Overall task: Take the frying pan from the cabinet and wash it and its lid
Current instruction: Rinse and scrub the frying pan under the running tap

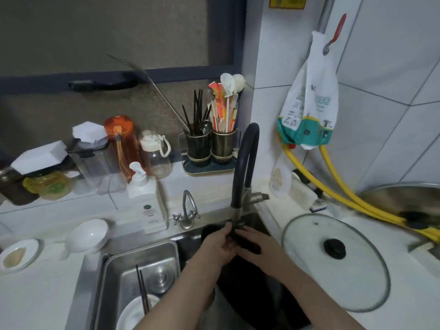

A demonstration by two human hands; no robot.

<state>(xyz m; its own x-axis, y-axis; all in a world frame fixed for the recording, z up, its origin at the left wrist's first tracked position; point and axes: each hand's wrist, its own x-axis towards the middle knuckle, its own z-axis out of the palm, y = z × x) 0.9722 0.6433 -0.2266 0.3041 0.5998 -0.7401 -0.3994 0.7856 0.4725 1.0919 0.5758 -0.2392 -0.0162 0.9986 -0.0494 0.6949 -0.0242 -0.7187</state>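
The dark frying pan (252, 284) lies in the right basin of the steel sink (104, 270), under the black faucet (242, 167). My left hand (220, 245) curls its fingers over the pan's far rim, right below the spout. My right hand (258, 246) lies flat with fingers spread on the pan's inside, touching the left hand's fingertips. My forearms hide much of the pan. The glass lid (333, 260) with its black knob lies flat on the white counter to the right of the sink, away from both hands.
The left basin holds a white bowl (133, 313) with dark chopsticks. A soap pump bottle (148, 201), a small tap (187, 213), a white ladle rest (88, 234) and bottles stand behind the sink. Yellow hoses (352, 198) and a steel wok (404, 198) are at the right.
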